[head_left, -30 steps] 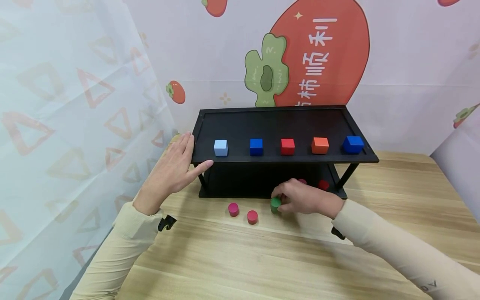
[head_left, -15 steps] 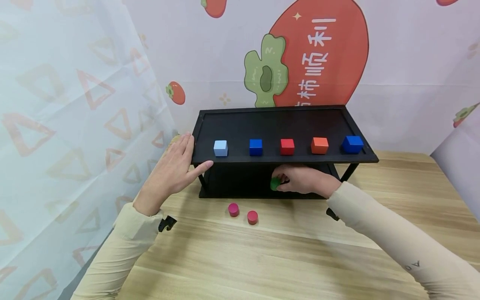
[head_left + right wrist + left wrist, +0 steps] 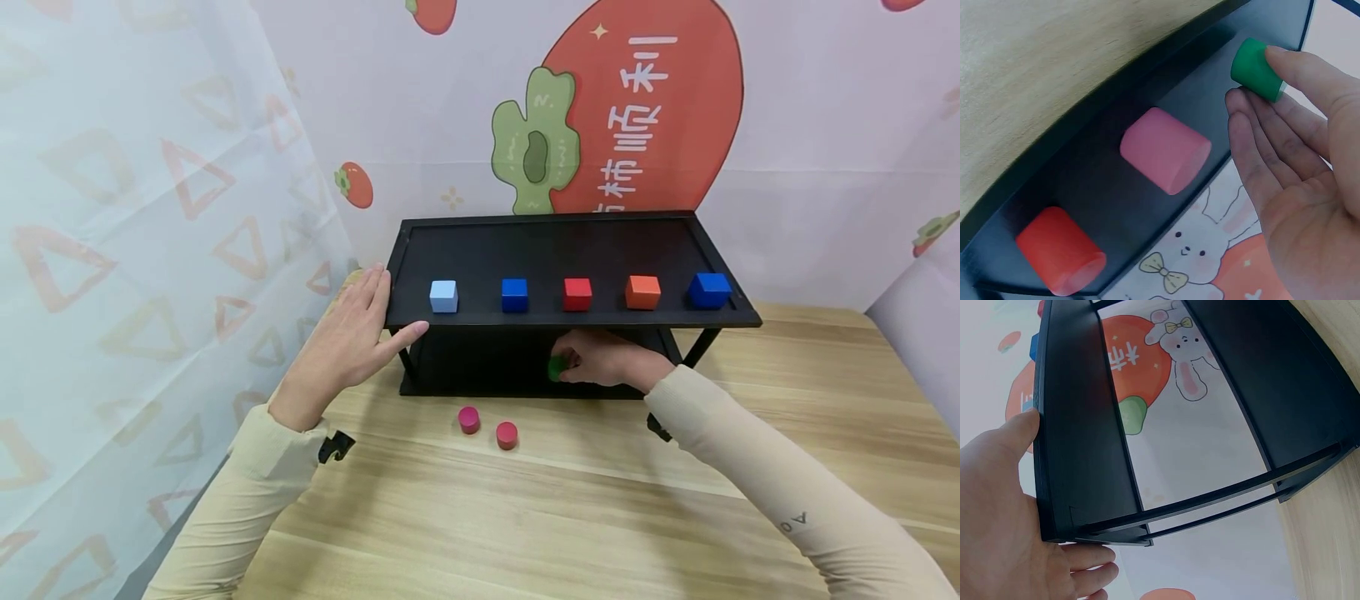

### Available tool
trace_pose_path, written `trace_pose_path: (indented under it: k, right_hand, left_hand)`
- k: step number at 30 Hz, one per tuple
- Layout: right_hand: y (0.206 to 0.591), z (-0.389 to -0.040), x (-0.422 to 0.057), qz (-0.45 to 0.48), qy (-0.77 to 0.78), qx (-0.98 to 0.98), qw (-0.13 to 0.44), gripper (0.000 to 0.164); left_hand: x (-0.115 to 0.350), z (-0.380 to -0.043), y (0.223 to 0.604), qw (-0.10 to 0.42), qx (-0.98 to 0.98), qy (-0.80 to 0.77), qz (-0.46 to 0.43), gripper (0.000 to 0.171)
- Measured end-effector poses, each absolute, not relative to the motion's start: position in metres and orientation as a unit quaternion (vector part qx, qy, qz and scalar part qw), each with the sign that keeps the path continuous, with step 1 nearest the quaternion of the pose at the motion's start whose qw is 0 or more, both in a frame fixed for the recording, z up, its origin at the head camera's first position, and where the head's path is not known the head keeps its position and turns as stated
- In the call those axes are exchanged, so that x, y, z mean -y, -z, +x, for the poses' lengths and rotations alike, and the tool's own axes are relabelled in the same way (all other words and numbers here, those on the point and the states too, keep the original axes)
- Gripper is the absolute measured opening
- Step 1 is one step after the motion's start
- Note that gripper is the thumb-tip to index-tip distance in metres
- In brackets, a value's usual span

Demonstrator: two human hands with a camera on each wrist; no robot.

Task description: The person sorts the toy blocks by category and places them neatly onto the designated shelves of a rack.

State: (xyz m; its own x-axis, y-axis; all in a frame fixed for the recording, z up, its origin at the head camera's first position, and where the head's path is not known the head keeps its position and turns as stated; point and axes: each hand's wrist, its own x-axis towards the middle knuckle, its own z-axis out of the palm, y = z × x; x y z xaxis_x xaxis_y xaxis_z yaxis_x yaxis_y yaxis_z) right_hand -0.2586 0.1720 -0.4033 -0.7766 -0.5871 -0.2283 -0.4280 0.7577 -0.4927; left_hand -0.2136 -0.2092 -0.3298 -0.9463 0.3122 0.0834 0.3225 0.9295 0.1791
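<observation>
My right hand (image 3: 600, 358) reaches under the top board of a black two-tier shelf (image 3: 540, 250). Between thumb and fingers it pinches a green cylinder (image 3: 1257, 69) at the lower board; whether the cylinder touches that board I cannot tell. On the same board, in the right wrist view, stand a pink cylinder (image 3: 1166, 150) and a red cylinder (image 3: 1061, 251). With fingers straight, my left hand (image 3: 337, 342) rests against the shelf's left end, its thumb at the front edge. Two more cylinders, one magenta (image 3: 468, 420) and one pinkish red (image 3: 507, 435), stand on the table before the shelf.
Along the top board runs a row of cubes: light blue (image 3: 444, 297), blue (image 3: 514, 295), red (image 3: 577, 294), orange (image 3: 642, 292) and another blue one (image 3: 709, 290). The wooden table (image 3: 480, 525) extends in front. Printed cloth (image 3: 420, 100) hangs behind and at the sides.
My right hand has carried the green cylinder from the table in front of the shelf back over the lower board. My left hand stays where it was.
</observation>
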Motion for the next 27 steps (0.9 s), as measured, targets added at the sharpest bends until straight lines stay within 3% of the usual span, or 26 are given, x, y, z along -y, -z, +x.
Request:
trace_pose_path:
  k: [18,27]
  right_hand:
    - [0.411,-0.261,-0.179,-0.286,0.219,-0.913,0.19,0.023]
    - [0.392,-0.259,-0.178,-0.269,0.201,-0.923,0.189,0.044]
  left_hand:
    - [0.209,-0.214,0.33,0.025,0.981,0.103,-0.162,0.106]
    - [0.209,-0.215,0.33,0.026,0.981,0.105,-0.161,0.105]
